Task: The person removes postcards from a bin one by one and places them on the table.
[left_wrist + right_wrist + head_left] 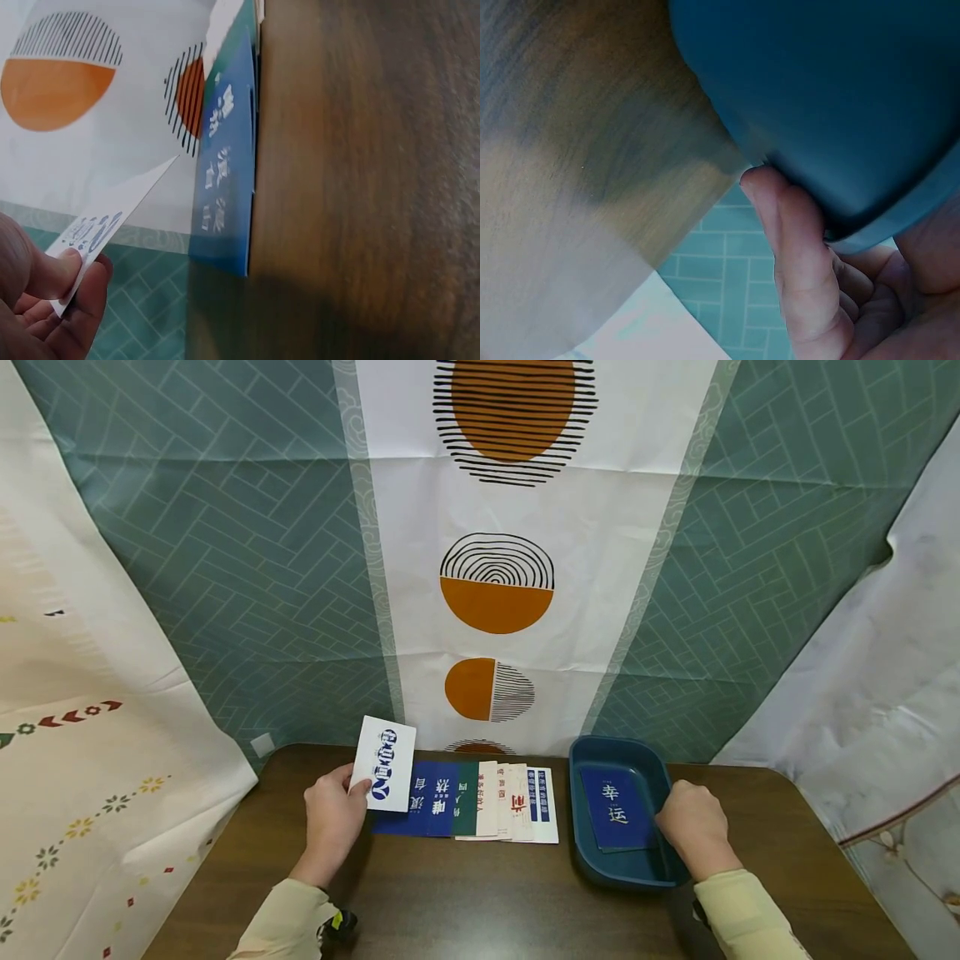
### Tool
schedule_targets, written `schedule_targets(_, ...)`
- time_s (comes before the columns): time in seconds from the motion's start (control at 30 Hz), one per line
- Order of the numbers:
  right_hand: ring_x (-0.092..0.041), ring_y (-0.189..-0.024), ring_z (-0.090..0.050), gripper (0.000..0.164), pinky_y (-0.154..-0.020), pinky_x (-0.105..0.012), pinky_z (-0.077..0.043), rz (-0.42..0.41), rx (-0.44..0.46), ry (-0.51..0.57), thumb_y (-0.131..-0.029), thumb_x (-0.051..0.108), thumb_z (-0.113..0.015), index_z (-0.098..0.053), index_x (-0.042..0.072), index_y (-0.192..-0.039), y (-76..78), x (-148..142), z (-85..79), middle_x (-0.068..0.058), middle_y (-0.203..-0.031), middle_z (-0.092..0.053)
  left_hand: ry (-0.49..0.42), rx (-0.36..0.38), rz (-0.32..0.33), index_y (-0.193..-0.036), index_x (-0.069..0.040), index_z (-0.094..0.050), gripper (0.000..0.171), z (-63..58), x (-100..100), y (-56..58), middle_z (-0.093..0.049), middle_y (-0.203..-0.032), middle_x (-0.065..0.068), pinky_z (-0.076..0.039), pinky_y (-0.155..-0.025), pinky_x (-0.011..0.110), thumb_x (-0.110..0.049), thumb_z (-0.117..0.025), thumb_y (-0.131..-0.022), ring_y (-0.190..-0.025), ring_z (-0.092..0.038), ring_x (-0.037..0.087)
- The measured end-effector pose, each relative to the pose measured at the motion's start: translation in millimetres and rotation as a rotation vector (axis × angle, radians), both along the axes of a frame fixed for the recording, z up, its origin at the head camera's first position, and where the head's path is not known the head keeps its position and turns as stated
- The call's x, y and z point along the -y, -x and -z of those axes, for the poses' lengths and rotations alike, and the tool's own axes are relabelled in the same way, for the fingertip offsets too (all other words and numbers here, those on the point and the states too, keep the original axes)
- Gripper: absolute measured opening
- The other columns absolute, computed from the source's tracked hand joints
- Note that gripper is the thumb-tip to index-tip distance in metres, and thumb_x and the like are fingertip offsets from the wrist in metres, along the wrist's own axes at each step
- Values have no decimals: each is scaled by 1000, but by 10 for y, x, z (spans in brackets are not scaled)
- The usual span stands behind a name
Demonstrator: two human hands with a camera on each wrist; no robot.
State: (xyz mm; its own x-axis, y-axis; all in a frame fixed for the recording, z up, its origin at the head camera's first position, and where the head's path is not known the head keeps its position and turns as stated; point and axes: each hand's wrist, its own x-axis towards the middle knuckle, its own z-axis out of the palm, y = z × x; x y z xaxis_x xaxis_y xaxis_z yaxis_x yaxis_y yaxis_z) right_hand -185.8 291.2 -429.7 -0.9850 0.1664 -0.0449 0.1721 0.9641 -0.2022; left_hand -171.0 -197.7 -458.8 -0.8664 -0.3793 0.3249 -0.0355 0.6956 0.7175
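In the head view my left hand (333,810) pinches a white card (385,756) with blue lettering between thumb and fingers. It is raised in front of the left end of an overlapping row of cards (433,814). The left wrist view shows the thumb on the face of this white card (112,214) and fingers behind it. On the right my right hand (697,827) grips the right wall of a dark blue plastic bin (626,870). Inside the bin lies a blue card (617,810) with white characters. The right wrist view shows fingers (802,262) against the bin's outer side.
The brown wooden table (480,893) carries the row and the bin. Blue, green, cream and white cards overlap from left to right. A patterned cloth (495,693) hangs behind the table's back edge, and pale fabric (847,677) hangs at the right.
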Motion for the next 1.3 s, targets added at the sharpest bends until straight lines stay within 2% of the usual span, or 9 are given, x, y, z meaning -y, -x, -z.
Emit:
schedule_targets(0.23,-27,-57,-51,27,-53,-46,-49,4,5,6,-76,12,-61,-56,-12,-89,-3,-3,10,-23,-76,-56,-2,37,8,-119,-2,-58,38,32,59,-1,-65,-89,12,-50,-62,37,-9,-66,-83,-73,-62,21)
schedule_targets(0.43,-26,-56,-51,28,-53,-46,-49,3,6,8,-76,12,-61,-56,-12,-89,-2,-5,12,-22,-75,-56,14,170,71,-123,3,-55,42,60,107,-6,-62,-103,20,-51,-66,36,-9,-64,-84,-81,-62,25)
schedule_targets(0.53,-26,-56,-51,28,-53,-46,-49,0,0,6,-76,13,-61,-56,-12,-89,1,-3,11,-23,-76,-56,11,206,86,-124,5,-53,43,83,121,4,-61,-107,22,-51,-68,36,-9,-64,-85,-84,-62,26)
schedule_targets(0.83,-27,-58,-52,30,-54,-48,-49,1,1,1,-76,14,-62,-55,-12,-90,5,-2,6,-24,-78,-56,-22,236,97,-120,4,-57,42,203,120,100,-63,-102,18,-50,-68,33,-8,-66,-82,-80,-61,21)
schedule_targets(1.13,-26,-57,-51,27,-52,-45,-49,4,1,5,-76,13,-61,-56,-11,-88,2,-4,5,-22,-75,-56,50,218,61,-109,5,-62,34,296,110,135,-64,-94,17,-50,-68,38,-12,-68,-80,-77,-60,22)
schedule_targets(1.3,-26,-58,-51,28,-53,-46,-49,6,8,5,-76,14,-61,-56,-11,-89,3,-8,5,-22,-76,-56,78,254,29,-102,5,-64,30,331,107,121,-64,-89,17,-49,-62,36,-12,-69,-79,-71,-58,22)
